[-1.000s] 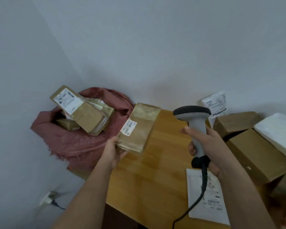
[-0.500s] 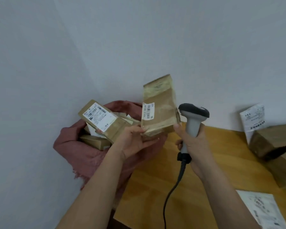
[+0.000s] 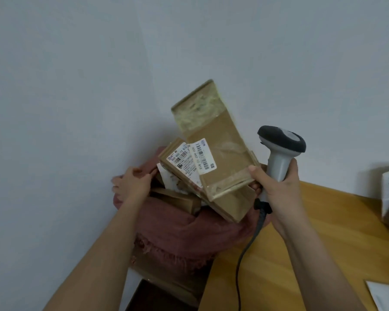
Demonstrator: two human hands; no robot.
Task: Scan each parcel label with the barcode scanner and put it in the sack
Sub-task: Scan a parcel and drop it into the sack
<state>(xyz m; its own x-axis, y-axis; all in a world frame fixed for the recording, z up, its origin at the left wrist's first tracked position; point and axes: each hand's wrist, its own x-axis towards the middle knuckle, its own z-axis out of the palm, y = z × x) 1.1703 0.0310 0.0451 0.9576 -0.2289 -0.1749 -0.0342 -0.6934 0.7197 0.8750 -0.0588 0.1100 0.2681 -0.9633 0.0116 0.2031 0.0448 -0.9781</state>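
My right hand (image 3: pixel 276 187) has its grip wrapped round the handle of the grey pistol-shaped barcode scanner (image 3: pixel 280 151), and its thumb pins the bottom corner of the flat brown cardboard parcel (image 3: pixel 220 140), which stands tilted over the sack mouth. My left hand (image 3: pixel 133 182) grips the far rim of the dusty-pink cloth sack (image 3: pixel 177 232), tight in the wall corner. Sack's already stuffed with brown parcels. The wooden surface (image 3: pixel 301 254) has bare room on my right.
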